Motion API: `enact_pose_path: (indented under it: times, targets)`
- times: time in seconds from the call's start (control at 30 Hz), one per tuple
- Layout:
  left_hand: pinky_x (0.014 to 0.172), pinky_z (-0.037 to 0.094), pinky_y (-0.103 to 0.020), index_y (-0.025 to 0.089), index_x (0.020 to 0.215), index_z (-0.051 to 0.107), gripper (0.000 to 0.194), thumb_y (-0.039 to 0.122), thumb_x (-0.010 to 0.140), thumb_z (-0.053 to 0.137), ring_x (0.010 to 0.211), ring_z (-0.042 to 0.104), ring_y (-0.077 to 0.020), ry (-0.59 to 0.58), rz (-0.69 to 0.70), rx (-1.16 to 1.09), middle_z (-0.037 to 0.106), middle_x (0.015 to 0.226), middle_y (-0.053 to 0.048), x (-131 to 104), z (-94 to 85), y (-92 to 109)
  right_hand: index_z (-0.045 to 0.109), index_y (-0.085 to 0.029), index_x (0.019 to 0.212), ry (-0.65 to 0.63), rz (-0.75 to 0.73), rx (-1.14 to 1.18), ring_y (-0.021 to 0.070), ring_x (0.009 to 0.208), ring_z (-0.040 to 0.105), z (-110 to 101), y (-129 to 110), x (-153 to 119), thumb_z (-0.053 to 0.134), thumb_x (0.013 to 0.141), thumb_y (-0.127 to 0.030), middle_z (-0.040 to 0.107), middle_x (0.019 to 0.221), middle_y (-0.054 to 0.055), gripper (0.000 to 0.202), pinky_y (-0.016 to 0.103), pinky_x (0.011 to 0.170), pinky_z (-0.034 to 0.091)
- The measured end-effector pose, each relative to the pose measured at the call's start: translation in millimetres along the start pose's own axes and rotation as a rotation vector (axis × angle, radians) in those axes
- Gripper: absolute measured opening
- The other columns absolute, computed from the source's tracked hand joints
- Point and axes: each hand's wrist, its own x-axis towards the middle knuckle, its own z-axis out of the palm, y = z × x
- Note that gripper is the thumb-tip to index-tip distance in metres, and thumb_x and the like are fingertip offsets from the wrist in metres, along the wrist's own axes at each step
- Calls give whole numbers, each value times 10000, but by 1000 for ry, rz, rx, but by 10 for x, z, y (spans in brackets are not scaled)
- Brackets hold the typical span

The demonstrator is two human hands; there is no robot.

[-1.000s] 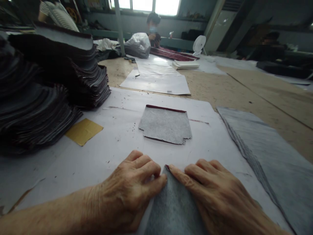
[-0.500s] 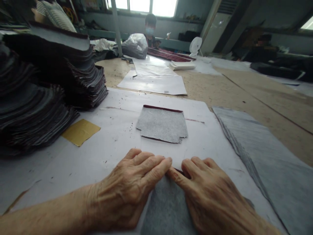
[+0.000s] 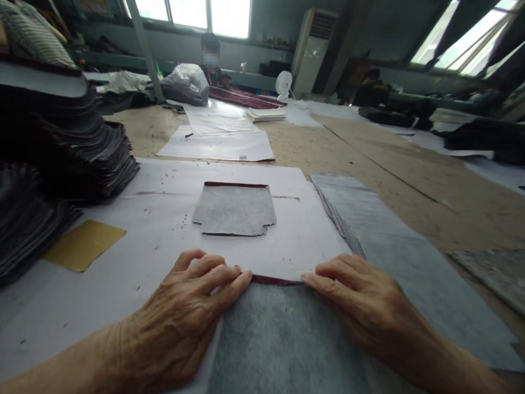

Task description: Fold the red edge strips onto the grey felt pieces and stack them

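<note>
A grey fabric piece (image 3: pixel 283 339) with a dark red folded strip along its far edge lies in front of me. My left hand (image 3: pixel 184 312) presses the left end of that strip, its fingers together. At the strip's right end, my right hand (image 3: pixel 369 306) pinches the edge between thumb and fingers. Beyond the hands, a smaller grey piece (image 3: pixel 235 210) with a dark red top edge and notched lower corners rests flat on the white sheet (image 3: pixel 164 235).
Tall stacks of dark fabric (image 3: pixel 77 137) rise at the left, near a yellow card (image 3: pixel 84 244). Layered grey sheets (image 3: pixel 394 235) lie at the right. Farther back are white papers (image 3: pixel 221 143), a plastic bag (image 3: pixel 186 83), a white fan (image 3: pixel 283 85) and a seated person (image 3: pixel 211 60).
My hands have moved apart along the dark red edge, which now shows between them. The view has turned to the right, shifting the stacks and small piece leftward.
</note>
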Motion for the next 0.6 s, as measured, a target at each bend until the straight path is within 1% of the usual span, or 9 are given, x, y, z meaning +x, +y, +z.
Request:
enact_pose_path:
  times: [0.17,0.27,0.37,0.5,0.6]
  targets:
    - [930,292,-466,186,1290,388,592,58,712,389,1020,448,-230,9,41,68,500,1185,-61,-10,6,-29,567,-119,993,16,-56,16,152,761,494,-1,42,-122,434,815,-19,574,810,64,244,315,663,409]
    - [913,314,-469,188,1298,389,582,66,729,391,1009,454,-240,17,60,71,496,1168,-73,-15,13,-54,560,-126,1010,-11,-92,-22,159,774,490,-15,53,-158,390,837,-37,562,809,60,259,333,680,403]
    - [906,331,-487,205,1304,390,567,75,752,391,1028,441,-258,33,54,81,463,1185,-92,-28,28,-73,560,-121,1012,-30,-115,-35,151,758,479,-34,55,-177,345,866,-62,556,811,58,266,331,686,400]
    - [896,356,-498,231,1315,379,575,64,765,389,1074,405,-283,2,31,87,402,1232,-107,-53,44,-86,563,-118,1026,-50,-106,-29,155,762,478,-37,58,-189,310,901,-116,558,821,58,282,345,710,399]
    - [891,388,-458,235,1295,406,555,59,769,390,1055,429,-262,-11,43,68,442,1189,-94,-21,-22,-100,571,-134,1021,-64,-86,-28,161,785,480,-28,64,-198,303,905,-126,557,827,56,292,358,734,389]
